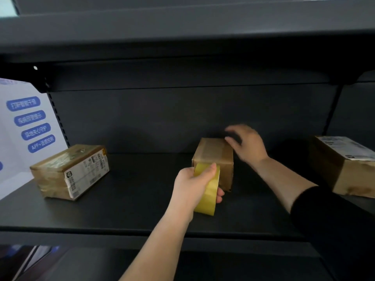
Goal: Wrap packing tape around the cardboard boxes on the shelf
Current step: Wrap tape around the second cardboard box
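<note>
A small cardboard box [215,157] stands in the middle of the dark shelf [125,207], with a strip of tape along its top. My left hand [192,183] grips a yellow roll of packing tape [209,191] right in front of the box's near face. My right hand [246,144], blurred, hovers at the box's far right top corner with fingers spread; whether it touches the box is unclear. A taped box with a white label [70,172] lies at the left. A third box [345,165] sits at the right edge.
A white sign with blue labels [24,126] leans at the far left. The upper shelf [182,47] hangs low overhead. A black upright [332,110] separates the right bay. Another dark shelf [142,264] lies below.
</note>
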Demonstrator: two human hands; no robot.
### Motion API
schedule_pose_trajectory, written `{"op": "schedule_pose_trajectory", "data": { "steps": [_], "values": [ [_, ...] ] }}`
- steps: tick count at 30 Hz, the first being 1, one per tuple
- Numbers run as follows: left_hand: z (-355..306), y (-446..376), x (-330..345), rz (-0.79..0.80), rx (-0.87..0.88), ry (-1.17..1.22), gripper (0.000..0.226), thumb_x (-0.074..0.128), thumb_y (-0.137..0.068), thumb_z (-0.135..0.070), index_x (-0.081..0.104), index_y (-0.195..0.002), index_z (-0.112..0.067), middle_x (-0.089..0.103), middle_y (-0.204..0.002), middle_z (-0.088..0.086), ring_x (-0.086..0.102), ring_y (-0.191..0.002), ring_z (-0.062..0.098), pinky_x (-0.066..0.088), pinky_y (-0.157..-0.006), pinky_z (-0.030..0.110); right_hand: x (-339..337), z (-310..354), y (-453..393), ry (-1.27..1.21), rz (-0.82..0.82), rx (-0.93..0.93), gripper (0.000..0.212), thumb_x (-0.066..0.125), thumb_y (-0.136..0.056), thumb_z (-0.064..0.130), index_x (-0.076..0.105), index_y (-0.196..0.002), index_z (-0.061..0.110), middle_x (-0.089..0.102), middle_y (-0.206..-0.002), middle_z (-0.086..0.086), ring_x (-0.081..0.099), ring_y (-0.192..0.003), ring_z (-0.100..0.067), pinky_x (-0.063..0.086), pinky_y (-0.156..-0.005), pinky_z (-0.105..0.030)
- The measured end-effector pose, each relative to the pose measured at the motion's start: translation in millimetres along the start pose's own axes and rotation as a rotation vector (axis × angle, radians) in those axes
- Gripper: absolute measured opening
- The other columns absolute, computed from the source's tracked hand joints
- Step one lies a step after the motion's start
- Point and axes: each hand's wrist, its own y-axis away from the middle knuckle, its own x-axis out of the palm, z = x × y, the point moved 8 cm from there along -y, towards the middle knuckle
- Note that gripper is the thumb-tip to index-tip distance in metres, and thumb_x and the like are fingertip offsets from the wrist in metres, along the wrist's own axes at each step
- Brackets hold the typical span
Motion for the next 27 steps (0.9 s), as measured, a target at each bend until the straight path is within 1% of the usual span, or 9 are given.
{"op": "schedule_pose_trajectory", "data": {
  "steps": [2, 4, 6, 8, 11, 14, 17, 23, 27],
  "values": [
    [0.8, 0.4, -3.3, -0.013, -0.015, -0.003, 0.027, 0.063, -0.085, -0.038, 0.062, -0.084, -0.011, 0.069, -0.05, 0.005, 0.066, -0.044, 0.014, 0.049, -0.041, 0.019, 1.0, 30.1, 21.7, -0.009, 0.19, -0.301, 0.031, 0.053, -0.093, 0.021, 0.06, -0.122, 0.013, 0.062, -0.124, -0.008, 0.055, -0.118, -0.024, 0.039, -0.102, -0.04],
    [-0.2, 3.1, -4.6, -0.001, -0.025, 0.01, 0.026, 0.063, -0.085, -0.037, 0.061, -0.082, -0.012, 0.068, -0.049, 0.004, 0.065, -0.042, 0.013, 0.048, -0.039, 0.018, 4.2, 37.2, 44.9, 0.01, 0.443, -0.339, 0.053, 0.05, -0.088, 0.043, 0.044, -0.137, 0.022, 0.046, -0.142, -0.002, 0.039, -0.132, -0.016, 0.03, -0.11, -0.04],
    [-2.7, 9.2, -6.4, 0.022, -0.036, -0.028, 0.023, 0.063, -0.084, -0.037, 0.059, -0.08, -0.014, 0.067, -0.046, 0.0, 0.064, -0.039, 0.01, 0.047, -0.037, 0.016, 3.0, 36.1, 65.6, 0.154, 0.62, -0.345, 0.086, 0.051, -0.075, 0.07, 0.015, -0.145, 0.035, 0.02, -0.154, 0.006, 0.017, -0.141, -0.009, 0.016, -0.116, -0.036],
    [-5.1, 19.7, -11.5, 0.046, -0.048, -0.088, 0.021, 0.064, -0.082, -0.037, 0.058, -0.077, -0.018, 0.066, -0.044, -0.005, 0.062, -0.038, 0.006, 0.044, -0.035, 0.013, -1.3, 39.0, 82.5, 0.283, 0.665, -0.361, 0.103, 0.047, -0.062, 0.085, -0.006, -0.141, 0.045, 0.002, -0.154, 0.015, 0.0, -0.141, -0.004, 0.004, -0.116, -0.032],
    [-5.5, 41.6, -15.3, 0.131, -0.054, -0.117, 0.026, 0.065, -0.08, -0.04, 0.064, -0.081, -0.014, 0.069, -0.052, 0.007, 0.065, -0.044, 0.016, 0.052, -0.043, 0.023, -6.9, 57.4, 113.7, 0.24, 0.632, -0.316, 0.116, 0.046, -0.05, 0.092, -0.023, -0.134, 0.052, -0.014, -0.148, 0.023, -0.016, -0.138, 0.001, -0.002, -0.113, -0.029],
    [-7.6, 60.2, -16.5, 0.176, -0.022, -0.131, 0.025, 0.064, -0.081, -0.039, 0.065, -0.078, -0.014, 0.067, -0.052, 0.009, 0.064, -0.044, 0.018, 0.053, -0.045, 0.026, -16.9, 77.3, 137.4, 0.249, 0.445, -0.358, 0.124, 0.053, -0.049, 0.088, 0.0, -0.146, 0.033, 0.007, -0.154, 0.002, 0.001, -0.14, -0.014, 0.014, -0.108, -0.04],
    [-11.5, 70.4, -16.5, 0.183, -0.012, -0.123, 0.027, 0.064, -0.082, -0.037, 0.065, -0.081, -0.01, 0.064, -0.048, 0.008, 0.061, -0.042, 0.018, 0.054, -0.046, 0.028, -25.8, 88.9, 143.1, 0.312, 0.301, -0.354, 0.122, 0.063, -0.045, 0.08, 0.024, -0.141, 0.015, 0.036, -0.144, -0.016, 0.023, -0.133, -0.027, 0.027, -0.102, -0.048],
    [-18.9, 89.6, -12.7, 0.29, -0.003, -0.098, 0.05, 0.068, -0.064, -0.046, 0.064, -0.088, -0.002, 0.063, -0.049, 0.01, 0.06, -0.04, 0.018, 0.051, -0.044, 0.025, -40.0, 97.7, 157.4, 0.371, 0.091, -0.404, 0.108, 0.071, -0.045, 0.074, 0.038, -0.128, 0.014, 0.046, -0.13, -0.016, 0.042, -0.119, -0.032, 0.033, -0.094, -0.048],
    [-23.9, 87.1, -9.7, 0.319, 0.003, -0.097, 0.033, 0.068, -0.075, -0.032, 0.063, -0.092, -0.004, 0.065, -0.052, 0.008, 0.062, -0.044, 0.018, 0.052, -0.046, 0.026, -45.3, 95.5, 147.3, 0.387, 0.01, -0.448, 0.095, 0.065, -0.053, 0.075, 0.043, -0.12, 0.012, 0.061, -0.119, -0.019, 0.052, -0.109, -0.031, 0.038, -0.088, -0.049]
  ]
}}
